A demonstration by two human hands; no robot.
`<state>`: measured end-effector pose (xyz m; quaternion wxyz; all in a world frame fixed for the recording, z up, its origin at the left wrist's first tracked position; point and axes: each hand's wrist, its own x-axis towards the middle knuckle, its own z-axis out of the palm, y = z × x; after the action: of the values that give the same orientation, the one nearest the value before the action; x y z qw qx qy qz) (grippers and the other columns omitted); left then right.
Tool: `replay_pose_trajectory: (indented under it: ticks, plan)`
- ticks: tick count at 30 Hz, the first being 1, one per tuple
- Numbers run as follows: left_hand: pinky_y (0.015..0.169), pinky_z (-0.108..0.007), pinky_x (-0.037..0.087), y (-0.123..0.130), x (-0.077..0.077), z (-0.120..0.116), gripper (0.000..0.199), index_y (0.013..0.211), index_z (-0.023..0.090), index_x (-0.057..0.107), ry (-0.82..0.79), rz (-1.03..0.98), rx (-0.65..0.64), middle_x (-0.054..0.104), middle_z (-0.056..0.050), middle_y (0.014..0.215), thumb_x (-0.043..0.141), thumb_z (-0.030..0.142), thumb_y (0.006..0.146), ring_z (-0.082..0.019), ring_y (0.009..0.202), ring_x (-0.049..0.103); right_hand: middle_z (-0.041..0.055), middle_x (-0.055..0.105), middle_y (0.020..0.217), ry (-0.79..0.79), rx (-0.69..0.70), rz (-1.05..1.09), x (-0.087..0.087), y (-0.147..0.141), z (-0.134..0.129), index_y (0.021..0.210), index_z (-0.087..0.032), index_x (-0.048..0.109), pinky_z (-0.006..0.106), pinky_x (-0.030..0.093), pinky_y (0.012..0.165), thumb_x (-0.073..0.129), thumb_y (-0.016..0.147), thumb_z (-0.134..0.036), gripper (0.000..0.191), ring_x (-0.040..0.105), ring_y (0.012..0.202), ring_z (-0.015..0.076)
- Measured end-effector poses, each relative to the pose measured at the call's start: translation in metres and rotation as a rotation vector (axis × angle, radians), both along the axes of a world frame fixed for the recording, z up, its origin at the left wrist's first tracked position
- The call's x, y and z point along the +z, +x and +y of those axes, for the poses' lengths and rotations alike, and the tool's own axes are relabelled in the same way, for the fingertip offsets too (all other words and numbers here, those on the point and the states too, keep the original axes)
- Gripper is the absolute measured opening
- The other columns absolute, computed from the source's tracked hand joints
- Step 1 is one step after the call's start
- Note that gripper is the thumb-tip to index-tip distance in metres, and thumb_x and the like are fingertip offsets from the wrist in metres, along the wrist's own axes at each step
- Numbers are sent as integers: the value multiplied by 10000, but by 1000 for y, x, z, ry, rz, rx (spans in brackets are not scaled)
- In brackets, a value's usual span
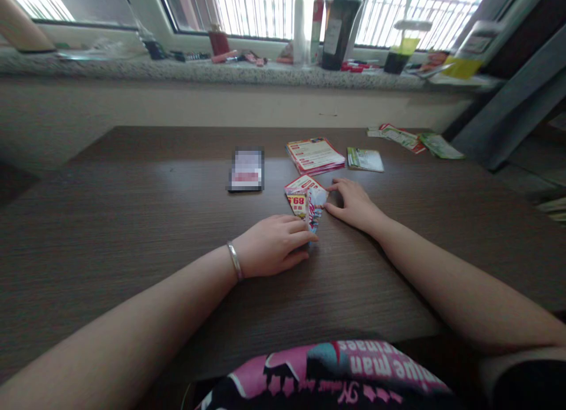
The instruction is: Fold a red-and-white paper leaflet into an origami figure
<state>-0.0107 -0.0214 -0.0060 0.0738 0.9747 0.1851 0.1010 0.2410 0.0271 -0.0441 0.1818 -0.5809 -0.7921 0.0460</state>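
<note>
Left hand (277,245), right hand (354,205) on folded paper (313,205), tapered lengthwise toward the body (336,374)

My one view comes from my head, looking forward and down across the surface (177,233). Judged by the surface, my left grip (276,245) and right grip (354,205) show over its middle at arm's reach, my printed shirt (336,369) at its near edge, and the windowsill (186,73) beyond its far edge. Past the sill, the bright window (260,12) looks washed out, so outside detail is probably unreliable.
</note>
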Motion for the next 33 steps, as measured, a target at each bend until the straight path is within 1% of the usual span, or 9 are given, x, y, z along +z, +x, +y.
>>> replay_pose_trajectory:
  ticks: [3, 6, 10, 13, 15, 19, 22, 26, 33]
  plan:
    - [910, -354, 492, 1, -1, 1, 267, 1156, 165, 596, -14, -21, 38, 629, -92, 1086, 501, 256, 923, -210, 998, 588, 178, 514, 1362, 13, 31, 13, 0, -4, -8, 1092, -159, 608, 512, 343, 1081, 631, 775, -469, 445, 453, 1284, 328]
    - [931, -374, 483, -1, -2, 2, 259, 1140, 175, 611, 2, -5, 84, 612, -94, 1089, 500, 261, 922, -219, 1009, 578, 169, 516, 1358, 16, 75, 53, 1, -11, -18, 1058, -162, 599, 490, 364, 1074, 649, 756, -470, 434, 464, 1272, 316]
    - [1049, -457, 401, -5, -4, 1, 365, 1222, 182, 583, 51, 31, 186, 560, -121, 1201, 548, 344, 897, -286, 1190, 492, 182, 517, 1348, 20, 127, 53, 3, -20, -27, 1208, -119, 538, 464, 362, 1083, 599, 791, -505, 571, 469, 1259, 307]
    - [1103, -470, 344, -7, -5, 0, 494, 1303, 188, 526, 24, 52, 229, 499, -131, 1304, 584, 420, 870, -303, 1272, 427, 184, 494, 1376, 17, 141, -2, 6, -23, -29, 1272, -109, 507, 476, 321, 1109, 600, 778, -537, 661, 430, 1293, 327]
    - [1116, -471, 323, -7, -6, 0, 529, 1311, 191, 519, 7, 68, 239, 478, -130, 1327, 595, 451, 856, -306, 1276, 423, 181, 480, 1391, 1, 121, -22, 7, -25, -28, 1294, -118, 492, 499, 306, 1112, 615, 756, -556, 705, 414, 1304, 338]
    - [1134, -473, 289, -4, -6, 1, 517, 1298, 190, 528, 9, 86, 240, 469, -126, 1332, 571, 470, 865, -305, 1279, 417, 188, 467, 1399, -31, 33, -25, 7, -24, -23, 1300, -130, 477, 562, 271, 1112, 619, 735, -567, 729, 411, 1304, 353]
    - [1131, -471, 289, -3, -5, 1, 509, 1299, 198, 527, 6, 101, 233, 467, -121, 1331, 559, 473, 872, -298, 1269, 424, 194, 452, 1408, -46, -42, -33, 5, -21, -19, 1308, -123, 461, 587, 245, 1115, 621, 718, -580, 763, 360, 1339, 375]
    - [1127, -471, 291, -3, -5, 1, 511, 1310, 198, 520, 10, 105, 225, 464, -127, 1337, 547, 474, 881, -299, 1273, 419, 185, 429, 1430, -69, -120, -46, 4, -17, -15, 1337, -122, 428, 589, 222, 1124, 608, 720, -571, 784, 290, 1382, 387]
    - [1149, -480, 241, -5, -13, 1, 541, 1388, 241, 448, 37, 121, 219, 425, -104, 1439, 500, 484, 907, -301, 1341, 356, 175, 417, 1445, -81, -149, -61, 3, -16, -13, 1357, -133, 407, 572, 205, 1137, 580, 733, -583, 789, 286, 1392, 367]
